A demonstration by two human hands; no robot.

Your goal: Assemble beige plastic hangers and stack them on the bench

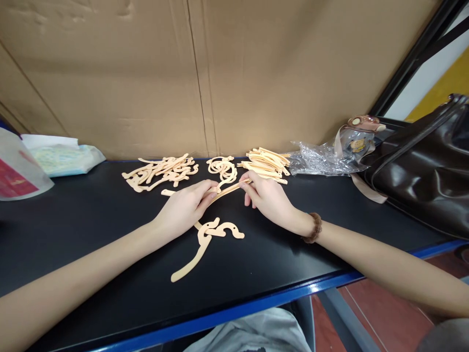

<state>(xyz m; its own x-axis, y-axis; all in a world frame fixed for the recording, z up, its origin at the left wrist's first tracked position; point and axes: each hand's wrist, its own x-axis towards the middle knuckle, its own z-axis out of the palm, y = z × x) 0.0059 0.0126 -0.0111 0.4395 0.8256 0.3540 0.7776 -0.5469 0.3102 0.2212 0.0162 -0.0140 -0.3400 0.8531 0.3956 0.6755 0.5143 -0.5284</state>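
Above the middle of the dark table, my left hand (189,201) is closed on beige curved pieces that look like folding-hanger parts. One long hanger arm (229,188) stretches from it to my right hand (266,198), whose thumb and fingers pinch the arm's other end. A hook-ended piece shows at the left fingertips, partly hidden by them. Nearer me lies a joined hanger (205,238) with a hook and a long arm; part of it passes beneath my left hand. Another piece's end (167,192) sticks out behind that hand.
Along the back lie a pile of hooked arms (161,171), a pile of hooks (222,167) and a stack of straight arms (269,162). Clear plastic wrap (318,159) and a dark bag (414,171) are right; a wipes pack (69,159) and a cup (22,168) are left.
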